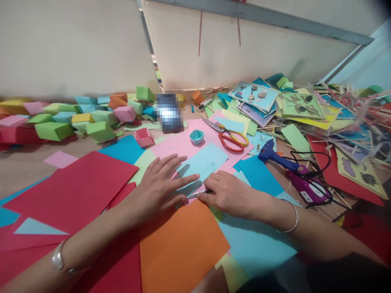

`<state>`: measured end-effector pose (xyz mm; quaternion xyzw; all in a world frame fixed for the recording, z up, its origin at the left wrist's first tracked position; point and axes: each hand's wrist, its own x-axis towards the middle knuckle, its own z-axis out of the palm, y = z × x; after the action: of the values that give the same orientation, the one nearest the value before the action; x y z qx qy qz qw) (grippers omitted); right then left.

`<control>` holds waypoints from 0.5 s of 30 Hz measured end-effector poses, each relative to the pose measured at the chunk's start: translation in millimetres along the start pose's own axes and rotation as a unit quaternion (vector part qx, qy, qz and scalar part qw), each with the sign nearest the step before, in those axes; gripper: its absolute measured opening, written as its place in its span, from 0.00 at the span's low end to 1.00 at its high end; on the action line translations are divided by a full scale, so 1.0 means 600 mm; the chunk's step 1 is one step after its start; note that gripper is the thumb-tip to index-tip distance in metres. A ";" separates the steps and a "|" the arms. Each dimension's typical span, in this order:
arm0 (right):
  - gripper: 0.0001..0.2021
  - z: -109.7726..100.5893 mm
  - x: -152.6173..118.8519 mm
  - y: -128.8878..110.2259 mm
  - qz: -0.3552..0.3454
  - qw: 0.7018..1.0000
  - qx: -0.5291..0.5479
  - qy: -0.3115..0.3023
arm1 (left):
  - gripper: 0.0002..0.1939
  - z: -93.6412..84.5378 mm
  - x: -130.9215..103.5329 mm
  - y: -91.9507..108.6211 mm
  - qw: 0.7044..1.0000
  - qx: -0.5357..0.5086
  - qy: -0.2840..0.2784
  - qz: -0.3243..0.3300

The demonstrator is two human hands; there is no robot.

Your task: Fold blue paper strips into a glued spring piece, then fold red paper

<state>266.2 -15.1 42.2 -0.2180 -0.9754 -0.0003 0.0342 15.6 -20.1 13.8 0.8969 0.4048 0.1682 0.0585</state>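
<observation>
The light-blue sheet [203,162] is laid over pink paper near the middle of the surface, pressed by the left hand [165,183] with fingers spread. A thin metal tool [197,195] is pinched in the right hand [226,193] along the sheet's edge nearest the person.

Pale wall panels [250,61] beyond the fingers [187,180]
A narrow gap [148,40] parts them; a grey rail [269,17] slants higher up, a light-blue surface [363,61] far right.
</observation>
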 end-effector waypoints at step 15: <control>0.18 0.009 0.005 -0.015 -0.036 0.999 0.024 0.030 | 0.11 -0.005 -0.001 -0.031 0.998 0.010 -0.056 0.016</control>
<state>259.0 -21.8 37.1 -0.1819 -0.9808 0.0158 0.0686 0.8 -8.3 12.0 0.9120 0.3877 0.1145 0.0694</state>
